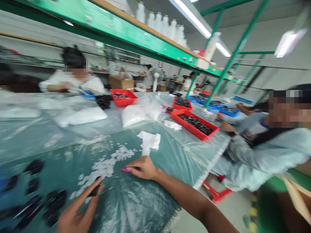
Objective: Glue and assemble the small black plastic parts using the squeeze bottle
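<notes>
My left hand (79, 207) is at the lower left, its thumb and fingers closed on a small black part (94, 189). Near the table's middle, my right hand (143, 168) pinches a thin pink stick-like tool (125, 170) whose tip points left. Small white pieces (104, 166) lie scattered on the green table cover (136, 200) just beyond both hands. A crumpled white tissue (150, 140) rests past my right hand. Several glossy black parts (52, 207) sit left of my left hand, blurred.
Red trays of black parts (194, 124) stand at the back right, with blue trays (228, 110) farther off. White plastic bags (133, 115) lie across the table. A co-worker (262, 145) sits at the right edge, another (75, 74) opposite. A green shelf (145, 38) spans overhead.
</notes>
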Demonstrator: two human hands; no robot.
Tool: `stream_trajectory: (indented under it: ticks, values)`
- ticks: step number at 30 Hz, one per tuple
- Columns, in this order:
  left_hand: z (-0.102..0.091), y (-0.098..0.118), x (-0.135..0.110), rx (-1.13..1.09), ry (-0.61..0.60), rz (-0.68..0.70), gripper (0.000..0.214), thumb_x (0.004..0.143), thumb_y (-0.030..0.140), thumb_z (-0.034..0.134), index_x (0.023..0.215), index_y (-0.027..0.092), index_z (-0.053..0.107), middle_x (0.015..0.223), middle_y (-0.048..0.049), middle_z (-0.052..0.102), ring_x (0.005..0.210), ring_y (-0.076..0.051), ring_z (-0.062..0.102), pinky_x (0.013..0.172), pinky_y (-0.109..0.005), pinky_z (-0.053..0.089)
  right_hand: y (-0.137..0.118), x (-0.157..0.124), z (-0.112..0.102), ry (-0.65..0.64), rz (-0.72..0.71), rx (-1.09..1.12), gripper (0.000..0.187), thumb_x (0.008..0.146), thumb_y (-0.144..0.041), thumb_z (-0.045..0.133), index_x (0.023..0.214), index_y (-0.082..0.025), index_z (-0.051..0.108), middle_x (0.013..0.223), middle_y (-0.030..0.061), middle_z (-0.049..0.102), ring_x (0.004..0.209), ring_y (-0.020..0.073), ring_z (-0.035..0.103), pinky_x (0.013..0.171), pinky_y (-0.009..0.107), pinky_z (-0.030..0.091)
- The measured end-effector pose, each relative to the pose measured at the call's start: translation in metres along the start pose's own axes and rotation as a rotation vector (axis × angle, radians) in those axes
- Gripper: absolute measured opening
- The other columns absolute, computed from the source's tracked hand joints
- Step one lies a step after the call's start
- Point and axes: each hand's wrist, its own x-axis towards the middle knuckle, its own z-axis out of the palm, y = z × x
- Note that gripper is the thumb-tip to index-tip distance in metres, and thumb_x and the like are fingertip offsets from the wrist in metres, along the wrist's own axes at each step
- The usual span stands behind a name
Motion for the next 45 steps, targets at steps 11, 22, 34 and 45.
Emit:
stream_trajectory:
  ticks: [11,22,34,45]
  values:
    - [-0.013,0.022,-0.009,-0.010,-0.173,0.129,0.030,0.085,0.028,0.055,0.115,0.030,0.055,0.086,0.0051,0.060,0.076,-0.006,0.055,0.072,-0.018,0.042,0.046,-0.046,-0.005,0.229,0.072,0.372,0.023,0.085,-0.014,0.048,0.099,-0.019,0.065,0.083,0.0001,0.064,0.072,0.0100,0.060,0.064,0.019,0.048]
    - [-0.023,0.036,0.005,-1.138,-0.465,-0.339,0.027,0.085,0.024,0.054,0.104,0.005,0.060,0.094,-0.0160,0.060,0.082,-0.021,0.060,0.075,-0.036,0.049,0.094,-0.064,0.008,0.283,0.004,0.510,0.030,0.080,-0.013,0.057,0.105,-0.030,0.057,0.091,-0.0101,0.062,0.070,0.0049,0.057,0.064,0.020,0.042]
    - [-0.023,0.035,0.002,-1.201,-0.451,-0.390,0.031,0.090,0.028,0.048,0.103,0.002,0.057,0.100,-0.0207,0.058,0.082,-0.017,0.059,0.075,-0.031,0.045,0.096,-0.066,0.008,0.196,-0.012,0.408,0.024,0.083,-0.019,0.055,0.104,-0.031,0.056,0.088,-0.0093,0.061,0.072,0.0069,0.056,0.065,0.023,0.040]
    - [-0.016,0.034,-0.010,-0.515,-0.404,-0.351,0.035,0.070,0.039,0.068,0.079,0.009,0.055,0.060,-0.0016,0.049,0.053,-0.007,0.043,0.048,-0.018,0.032,0.086,-0.061,0.011,0.142,0.053,0.277,0.015,0.086,-0.028,0.054,0.099,-0.025,0.060,0.090,-0.0038,0.059,0.082,0.0108,0.053,0.071,0.025,0.039]
